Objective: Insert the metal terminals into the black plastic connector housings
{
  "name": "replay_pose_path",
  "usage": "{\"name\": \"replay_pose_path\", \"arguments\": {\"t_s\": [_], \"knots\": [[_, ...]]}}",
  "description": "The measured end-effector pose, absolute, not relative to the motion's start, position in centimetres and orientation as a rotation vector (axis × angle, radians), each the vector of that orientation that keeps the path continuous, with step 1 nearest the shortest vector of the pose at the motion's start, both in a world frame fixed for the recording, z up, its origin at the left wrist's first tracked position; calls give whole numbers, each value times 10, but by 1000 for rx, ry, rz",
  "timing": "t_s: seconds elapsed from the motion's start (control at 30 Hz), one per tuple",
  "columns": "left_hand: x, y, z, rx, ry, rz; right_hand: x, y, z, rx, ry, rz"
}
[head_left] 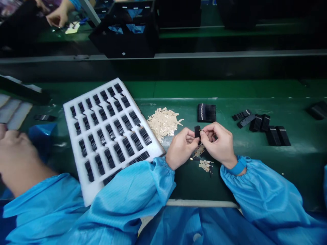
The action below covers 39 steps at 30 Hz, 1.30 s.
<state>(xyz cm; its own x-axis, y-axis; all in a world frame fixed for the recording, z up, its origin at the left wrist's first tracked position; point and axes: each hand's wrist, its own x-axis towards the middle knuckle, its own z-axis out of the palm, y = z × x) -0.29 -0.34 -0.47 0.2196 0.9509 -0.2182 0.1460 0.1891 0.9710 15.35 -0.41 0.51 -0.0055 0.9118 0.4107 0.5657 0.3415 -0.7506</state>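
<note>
Entered by us: left hand (182, 149), fingers pinched closed on a small black part (197, 132), held in the air above the green tabletop (281, 163). Right hand (218, 143), curled closed beside it, pinches a tiny pale foil strip (202, 130) at the part's edge. Just below the hands lie a few loose strips (205, 165); a larger heap of pale foil strips (163, 124) sits beside a white foam tray (89, 192) holding rows of black parts. Further right: a stack of black combs (206, 113). At far left, another person's hand (15, 153) rests near the tray.
</note>
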Motion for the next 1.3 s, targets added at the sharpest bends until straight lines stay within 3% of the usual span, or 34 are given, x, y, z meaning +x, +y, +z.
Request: {"name": "replay_pose_path", "arguments": {"t_s": [0.5, 1.07, 1.2, 1.3], "knots": [[5, -10, 4, 1030, 1130, 831, 148, -8, 1, -1408, -1555, 515], [-12, -7, 4, 1928, 1348, 854, 152, -2, 0, -1388, -1413, 814], [-15, -8, 5, 2198, 1421, 707, 155, -1, -1, -1417, -1544, 712], [-16, -6, 5, 1997, 1383, 711, 158, -1, 0, -1422, -1739, 482]]}}
